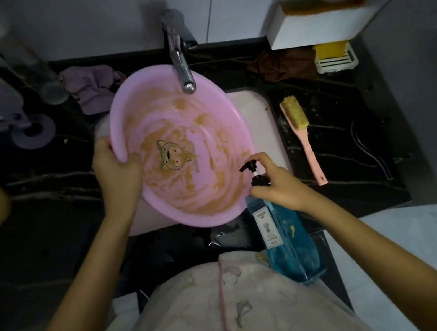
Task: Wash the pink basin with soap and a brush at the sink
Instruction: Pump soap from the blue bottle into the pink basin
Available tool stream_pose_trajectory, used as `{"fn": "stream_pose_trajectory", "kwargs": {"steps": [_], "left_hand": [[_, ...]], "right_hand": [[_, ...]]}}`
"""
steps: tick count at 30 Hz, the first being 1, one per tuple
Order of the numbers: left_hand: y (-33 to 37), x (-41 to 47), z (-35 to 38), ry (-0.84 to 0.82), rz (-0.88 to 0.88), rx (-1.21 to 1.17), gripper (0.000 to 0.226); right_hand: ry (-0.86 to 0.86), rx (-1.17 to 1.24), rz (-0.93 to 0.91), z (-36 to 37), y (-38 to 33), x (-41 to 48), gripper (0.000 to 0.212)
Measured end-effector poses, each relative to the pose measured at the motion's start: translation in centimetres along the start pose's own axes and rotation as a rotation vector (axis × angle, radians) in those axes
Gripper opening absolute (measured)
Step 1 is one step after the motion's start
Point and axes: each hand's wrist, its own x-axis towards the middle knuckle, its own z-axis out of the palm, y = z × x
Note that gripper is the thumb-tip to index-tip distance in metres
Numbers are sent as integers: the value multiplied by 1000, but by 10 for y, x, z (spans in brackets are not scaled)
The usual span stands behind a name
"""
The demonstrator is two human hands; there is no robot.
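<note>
The pink basin sits tilted in the white sink, smeared inside with brown dirt around a cartoon print. My left hand grips its left rim, thumb inside. My right hand holds the neck of a blue soap bottle with a black pump, its nozzle pointing over the basin's near right edge. A pink-handled brush with yellow bristles lies on the black counter to the right of the sink.
A chrome tap hangs over the basin's far side. A purple cloth, a brown cloth and a yellow soap on a white rack lie at the back. Bottles and a purple holder stand at left.
</note>
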Motion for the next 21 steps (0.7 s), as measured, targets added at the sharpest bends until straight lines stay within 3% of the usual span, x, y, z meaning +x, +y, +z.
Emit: {"fn": "stream_pose_trajectory", "kwargs": {"steps": [6,21], "left_hand": [[0,-1,-2,15,7,16,31],[5,1,-3,10,18,23,28]], "right_hand": [[70,49,15,9,7,4,31],[109,37,74,8,1,22,15]]}}
